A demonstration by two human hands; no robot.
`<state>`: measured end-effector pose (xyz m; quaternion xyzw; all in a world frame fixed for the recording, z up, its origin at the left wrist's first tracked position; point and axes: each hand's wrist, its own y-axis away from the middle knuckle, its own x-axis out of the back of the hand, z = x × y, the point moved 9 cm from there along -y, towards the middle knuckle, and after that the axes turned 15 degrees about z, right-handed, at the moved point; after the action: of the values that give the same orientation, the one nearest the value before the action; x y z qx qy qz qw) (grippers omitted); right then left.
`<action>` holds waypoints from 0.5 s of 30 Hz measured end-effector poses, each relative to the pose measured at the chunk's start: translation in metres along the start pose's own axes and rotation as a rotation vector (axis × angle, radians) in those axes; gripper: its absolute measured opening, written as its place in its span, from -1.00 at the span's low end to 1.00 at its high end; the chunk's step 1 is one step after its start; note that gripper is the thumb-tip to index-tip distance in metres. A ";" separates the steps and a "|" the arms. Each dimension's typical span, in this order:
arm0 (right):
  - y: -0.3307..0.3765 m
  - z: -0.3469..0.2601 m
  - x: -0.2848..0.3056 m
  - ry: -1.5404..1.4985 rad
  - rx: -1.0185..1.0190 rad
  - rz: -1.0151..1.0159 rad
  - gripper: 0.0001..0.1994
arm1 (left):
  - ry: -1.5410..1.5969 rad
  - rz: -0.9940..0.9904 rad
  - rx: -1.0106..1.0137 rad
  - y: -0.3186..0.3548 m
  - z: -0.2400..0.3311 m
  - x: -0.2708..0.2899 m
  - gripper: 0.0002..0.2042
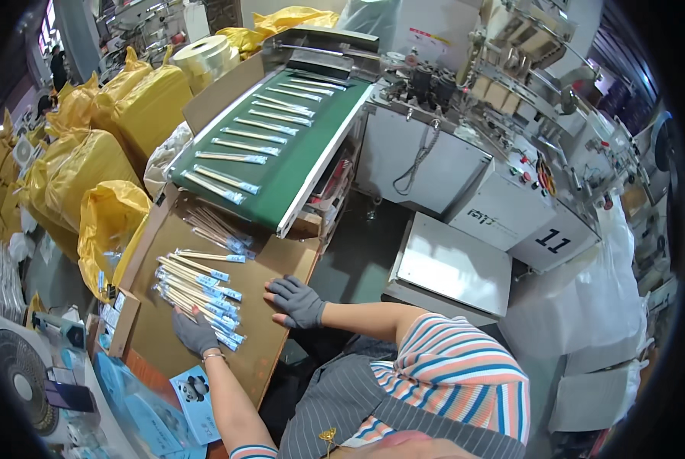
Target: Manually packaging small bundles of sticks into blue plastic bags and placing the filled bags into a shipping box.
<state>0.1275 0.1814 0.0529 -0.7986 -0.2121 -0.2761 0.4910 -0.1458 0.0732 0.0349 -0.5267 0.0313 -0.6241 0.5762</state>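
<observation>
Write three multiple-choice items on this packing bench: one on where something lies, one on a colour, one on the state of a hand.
1. Where does the left hand rest?
A. on the near end of the pile of wrapped chopsticks
B. on the metal machine
C. on the fan

2. What colour is the conveyor belt that carries the single wrapped sticks?
A. red
B. green
C. white

3. How is the right hand held?
A. closed round a bundle
B. raised above the belt
C. flat and open on the cardboard sheet, holding nothing

Answers:
1. A, the gloved hand lies on the pile's near end.
2. B, the belt surface is green with a white edge.
3. C, the gloved fingers are spread on the brown sheet, to the right of the pile.
</observation>
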 end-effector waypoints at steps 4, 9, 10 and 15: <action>0.002 0.000 0.001 0.005 -0.015 0.001 -0.44 | -0.005 -0.003 -0.034 0.000 0.001 -0.002 -0.45; 0.002 0.000 0.000 -0.003 -0.017 -0.005 -0.44 | 0.012 -0.006 -0.018 0.001 0.000 -0.002 -0.45; 0.003 0.002 -0.002 -0.003 -0.021 -0.006 -0.44 | 0.012 -0.010 -0.019 0.001 0.000 -0.004 -0.45; 0.001 0.001 0.000 0.003 -0.013 0.004 -0.44 | 0.001 -0.007 -0.001 -0.003 0.005 0.003 -0.45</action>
<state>0.1283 0.1817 0.0525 -0.8017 -0.2080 -0.2775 0.4868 -0.1437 0.0750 0.0409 -0.5269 0.0298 -0.6263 0.5739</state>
